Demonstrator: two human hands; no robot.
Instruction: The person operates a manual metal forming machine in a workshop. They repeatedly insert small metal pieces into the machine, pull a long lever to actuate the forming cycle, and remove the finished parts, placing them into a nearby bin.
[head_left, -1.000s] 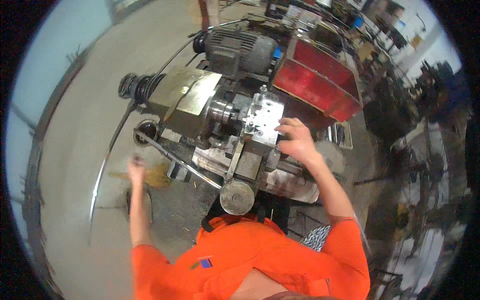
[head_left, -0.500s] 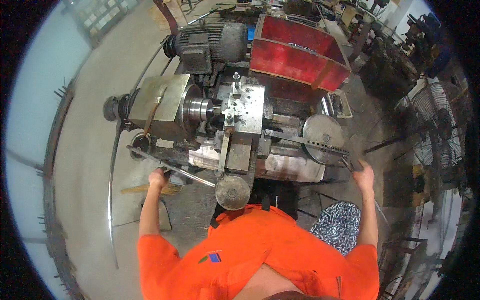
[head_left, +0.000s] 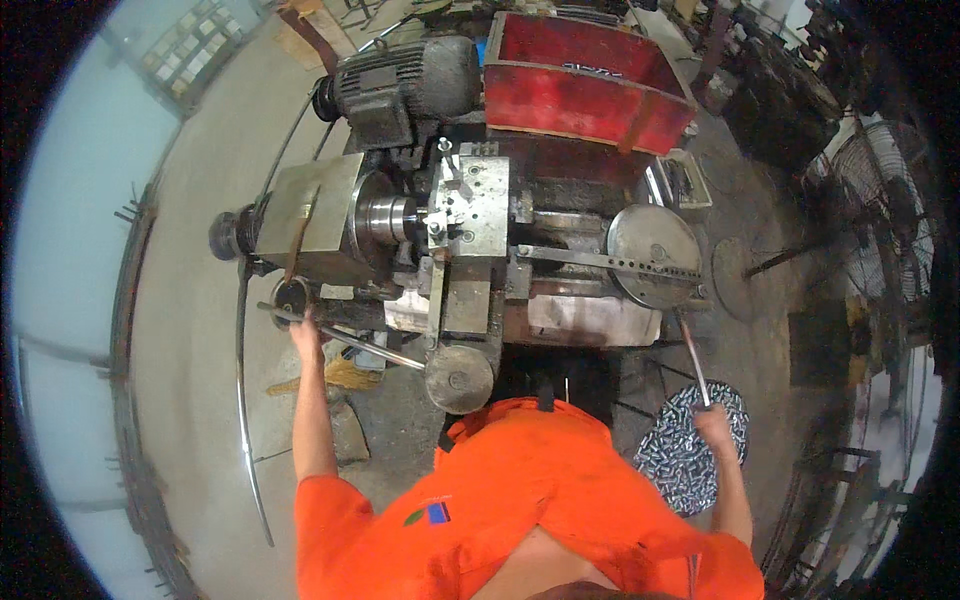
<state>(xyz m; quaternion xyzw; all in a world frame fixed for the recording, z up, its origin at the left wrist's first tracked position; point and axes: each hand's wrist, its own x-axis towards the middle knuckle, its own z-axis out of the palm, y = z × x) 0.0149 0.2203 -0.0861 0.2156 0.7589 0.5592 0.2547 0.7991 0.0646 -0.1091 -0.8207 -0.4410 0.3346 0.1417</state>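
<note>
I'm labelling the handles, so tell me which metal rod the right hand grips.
The rod at right, running from near the larger disc to the right hand; the other rod, at the left hand, slants toward the smaller disc.

We saw a straw broom (head_left: 347,375) lying on the floor (head_left: 190,350); well to its right stood a caged fan (head_left: 887,195) (rather dim to us), and to its left ran a pale blue wall (head_left: 70,290).

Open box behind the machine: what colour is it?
The open box is red with dark smudges; the head view shows it best.
</note>
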